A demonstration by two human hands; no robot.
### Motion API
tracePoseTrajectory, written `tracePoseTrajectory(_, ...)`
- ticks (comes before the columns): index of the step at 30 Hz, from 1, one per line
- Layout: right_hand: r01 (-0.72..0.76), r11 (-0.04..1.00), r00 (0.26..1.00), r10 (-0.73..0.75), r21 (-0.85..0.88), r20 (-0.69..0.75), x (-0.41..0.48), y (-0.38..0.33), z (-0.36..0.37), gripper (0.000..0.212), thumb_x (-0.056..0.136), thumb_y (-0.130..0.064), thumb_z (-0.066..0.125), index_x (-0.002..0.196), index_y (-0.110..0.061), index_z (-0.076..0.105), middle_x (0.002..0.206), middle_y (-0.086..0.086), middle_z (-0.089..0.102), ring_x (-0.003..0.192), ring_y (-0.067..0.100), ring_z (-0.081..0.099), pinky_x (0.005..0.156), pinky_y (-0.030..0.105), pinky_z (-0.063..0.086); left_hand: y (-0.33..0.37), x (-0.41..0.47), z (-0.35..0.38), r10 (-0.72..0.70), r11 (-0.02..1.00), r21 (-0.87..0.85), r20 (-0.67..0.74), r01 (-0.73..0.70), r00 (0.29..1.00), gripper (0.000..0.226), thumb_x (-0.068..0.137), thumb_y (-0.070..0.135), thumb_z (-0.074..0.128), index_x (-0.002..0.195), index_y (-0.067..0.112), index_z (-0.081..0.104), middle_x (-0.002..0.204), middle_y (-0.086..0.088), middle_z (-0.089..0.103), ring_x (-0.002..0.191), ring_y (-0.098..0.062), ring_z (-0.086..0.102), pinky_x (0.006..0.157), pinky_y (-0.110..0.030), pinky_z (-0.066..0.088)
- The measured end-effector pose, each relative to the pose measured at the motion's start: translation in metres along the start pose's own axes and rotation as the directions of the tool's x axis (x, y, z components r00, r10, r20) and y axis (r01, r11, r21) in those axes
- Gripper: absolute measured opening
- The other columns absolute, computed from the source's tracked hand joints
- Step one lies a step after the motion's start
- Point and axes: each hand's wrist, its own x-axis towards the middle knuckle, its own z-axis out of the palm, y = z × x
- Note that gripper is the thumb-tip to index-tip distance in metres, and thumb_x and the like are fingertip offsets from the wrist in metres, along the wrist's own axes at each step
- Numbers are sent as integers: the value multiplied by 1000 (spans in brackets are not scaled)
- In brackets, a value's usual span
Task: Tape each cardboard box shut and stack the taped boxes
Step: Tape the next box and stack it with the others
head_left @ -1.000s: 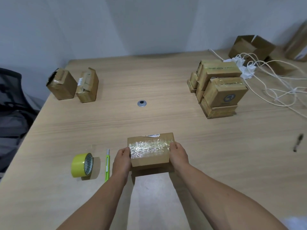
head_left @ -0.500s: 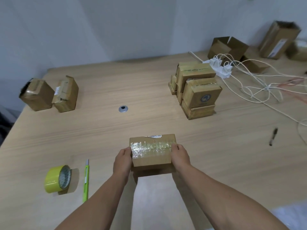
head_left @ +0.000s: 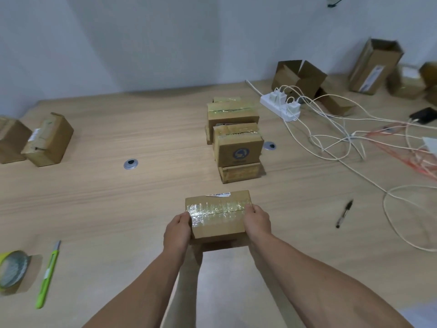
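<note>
Holding taped box at both short ends, over the near part of table. Left hand clasped round its left end, fingers curled under and out of sight, thumb on the top edge. Right hand clasped round its right end in the same way. Appears raised slightly off the wood, with a dark shadow below its near edge. Shiny clear tape along the top seam, flaps closed; torn white label at the far top edge.

Positions relative to the held box:
- Straight beyond, near: stack of taped boxes, two rows deep, front box with a round blue logo set on a flatter box.
- Far left and beyond: two boxes side by side, touching, well apart from the stack.
- Left and beyond: metal grommet set in the tabletop.
- Left and nearer, well apart: green cutter, then yellow tape roll just past it, cut by the picture edge.
- Right, well apart: black pen lying flat.
- Right and beyond: white power strip with tangled white cables.
- Far right corner: open boxes, flaps up.
</note>
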Motion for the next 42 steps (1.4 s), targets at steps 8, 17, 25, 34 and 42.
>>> tracePoseTrajectory(8, -11, 998, 1000, 12, -62, 18, 51, 9, -48, 64, 86, -57, 25, 134, -28, 58, 132, -1, 59, 114, 31, 58, 102, 49, 47, 23, -7, 72, -20, 1000, 15, -4, 20, 1000, 32, 97, 35, 44, 72, 22, 60, 82, 1, 60, 84, -23, 52, 81, -37, 43)
tracePoseTrajectory(17, -26, 1000, 999, 26, -8, 47, 101, 3, -61, 63, 88, -56, 29, 141, -31, 53, 134, 0, 59, 120, 30, 56, 105, 51, 45, 45, 14, 114, -50, 998, 23, -40, 51, 998, 32, 102, 33, 46, 72, 30, 59, 85, 10, 58, 98, -24, 55, 102, -43, 42)
tracePoseTrajectory(25, 10, 995, 999, -6, -96, 44, 125, -10, -61, 62, 89, -54, 24, 144, -35, 47, 137, -4, 58, 122, 28, 55, 104, 51, 44, 56, 38, 133, -31, 998, 60, -30, 33, 999, 33, 93, 29, 42, 71, 15, 63, 84, -10, 62, 86, -32, 55, 78, -41, 43)
tracePoseTrajectory(34, 43, 984, 999, -39, -173, 23, 131, -15, -54, 57, 96, -53, 25, 147, -34, 43, 145, -5, 54, 128, 28, 54, 105, 49, 44, 59, 45, 132, -7, 997, 80, -47, 10, 999, 28, 103, 31, 41, 83, 25, 60, 91, 5, 59, 88, -16, 51, 83, -35, 37)
tracePoseTrajectory(42, -6, 995, 1000, 3, -98, -31, 115, -16, -57, 58, 106, -42, 33, 159, -22, 23, 162, 5, 32, 144, 32, 35, 117, 49, 31, 59, 37, 122, -11, 997, 73, 11, 10, 1000, 40, 104, 38, 41, 133, 18, 61, 125, 7, 57, 124, -21, 51, 111, -42, 38)
